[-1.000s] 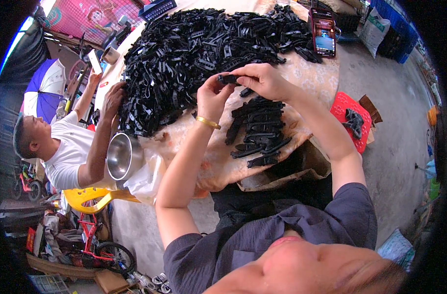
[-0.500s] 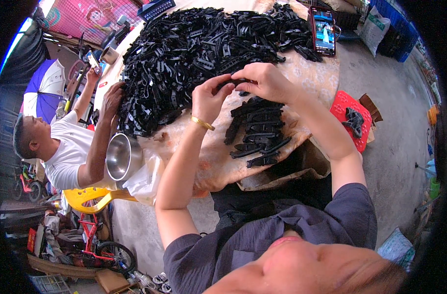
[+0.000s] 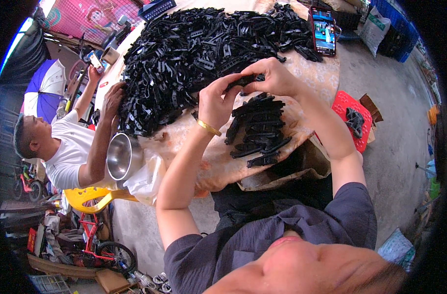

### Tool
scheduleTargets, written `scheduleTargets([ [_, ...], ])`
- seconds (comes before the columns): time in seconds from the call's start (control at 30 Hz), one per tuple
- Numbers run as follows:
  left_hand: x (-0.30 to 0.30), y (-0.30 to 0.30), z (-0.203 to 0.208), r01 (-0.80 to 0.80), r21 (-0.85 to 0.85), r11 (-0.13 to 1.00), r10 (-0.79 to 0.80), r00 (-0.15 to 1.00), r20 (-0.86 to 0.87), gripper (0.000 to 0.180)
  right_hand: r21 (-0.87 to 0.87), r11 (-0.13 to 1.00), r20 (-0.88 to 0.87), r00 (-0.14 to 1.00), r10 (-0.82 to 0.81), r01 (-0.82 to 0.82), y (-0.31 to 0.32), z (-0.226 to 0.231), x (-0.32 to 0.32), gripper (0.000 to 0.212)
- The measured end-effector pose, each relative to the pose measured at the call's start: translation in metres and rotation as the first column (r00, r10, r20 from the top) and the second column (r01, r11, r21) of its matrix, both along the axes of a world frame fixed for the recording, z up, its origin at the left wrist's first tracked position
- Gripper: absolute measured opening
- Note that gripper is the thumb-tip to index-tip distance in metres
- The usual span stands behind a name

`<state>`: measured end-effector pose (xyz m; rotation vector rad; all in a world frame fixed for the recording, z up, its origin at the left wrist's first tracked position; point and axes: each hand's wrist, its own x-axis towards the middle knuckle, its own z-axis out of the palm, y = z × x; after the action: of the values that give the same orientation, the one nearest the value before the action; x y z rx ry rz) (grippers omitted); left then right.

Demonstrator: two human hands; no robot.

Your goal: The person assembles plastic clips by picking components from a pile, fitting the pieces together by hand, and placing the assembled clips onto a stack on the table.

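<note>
A large heap of black plastic pieces [image 3: 184, 54], long and slotted, covers the far part of a cloth-covered table. Between my hands, above the near edge of the heap, is a narrow black plastic piece [image 3: 251, 79]; my fingers hide much of it. My left hand [image 3: 214, 102], with a gold bangle at the wrist, pinches its left end. My right hand [image 3: 277, 78] grips the right end with bent fingers. Below them on the cloth, a smaller stack of similar black pieces [image 3: 259, 130] lies in rough rows.
At left, a person in white [image 3: 64, 147] reaches to the heap and holds a phone [image 3: 95, 61]. A metal bowl [image 3: 121, 157] and plastic bag [image 3: 147, 179] sit near the table's left edge. Another phone [image 3: 324, 32] stands far right. A red stool [image 3: 345, 105] is on the right.
My hands have shifted slightly, the right one turning so that more of the black piece shows between them. The other person's phone has moved a little.
</note>
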<state>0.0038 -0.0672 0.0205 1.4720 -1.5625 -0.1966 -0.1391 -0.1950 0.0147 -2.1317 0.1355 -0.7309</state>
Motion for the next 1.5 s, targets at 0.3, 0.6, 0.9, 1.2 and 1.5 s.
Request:
scheduleTargets([
  [0.3,0.005,-0.015,-0.027,0.485,0.172,0.857,-0.393,0.833,-0.389,0.031,0.209,0.891,0.057,0.905,-0.422,0.403,-0.069,-0.016,-0.019,0.026],
  [0.6,0.009,-0.030,-0.036,0.080,0.269,0.960,-0.092,0.995,0.035,0.016,-0.546,0.653,-0.206,0.672,-0.711,0.524,-0.047,-0.023,-0.006,0.029],
  [0.9,-0.006,-0.054,-0.021,-0.101,0.429,0.898,-0.026,0.959,0.281,0.031,-0.406,0.692,-0.237,0.662,-0.711,0.597,-0.056,-0.026,-0.006,0.030],
  [1.2,-0.005,-0.038,-0.018,-0.167,0.286,0.944,0.133,0.982,0.137,0.029,0.344,0.926,0.189,0.955,-0.231,0.156,-0.049,-0.016,-0.003,0.028],
  [1.5,0.003,-0.040,-0.021,-0.042,0.043,0.998,0.057,0.883,-0.465,0.063,0.347,0.938,0.031,0.999,0.011,-0.021,-0.008,-0.010,0.010,0.022],
])
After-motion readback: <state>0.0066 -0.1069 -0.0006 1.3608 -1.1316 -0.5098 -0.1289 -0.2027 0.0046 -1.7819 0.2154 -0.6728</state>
